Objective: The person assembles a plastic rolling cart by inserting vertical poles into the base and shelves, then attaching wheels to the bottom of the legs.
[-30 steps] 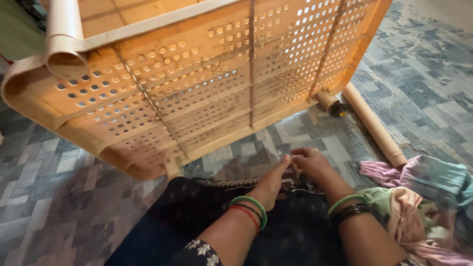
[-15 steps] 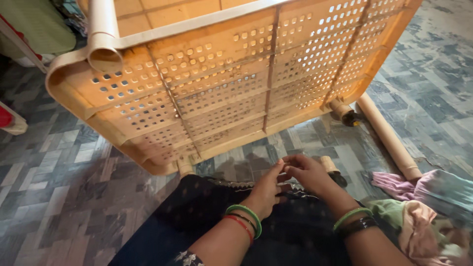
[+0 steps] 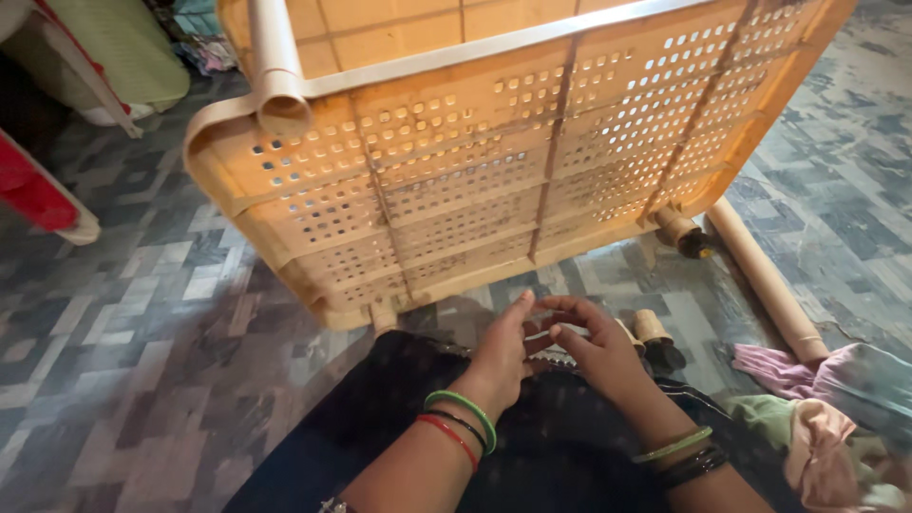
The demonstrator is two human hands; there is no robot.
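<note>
Sitting here with black fabric over my lap, I'm pinching a thin pale thread between both hands: left hand and right hand nearly touching, fingers curled around it. Just beyond, a perforated orange plastic frame is leaning over the floor.

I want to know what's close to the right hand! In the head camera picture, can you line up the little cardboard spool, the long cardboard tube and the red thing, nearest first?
From the right hand:
1. Little cardboard spool, on the floor just to its right.
2. Long cardboard tube, lying farther right.
3. Red thing, far off at the left edge.
</note>
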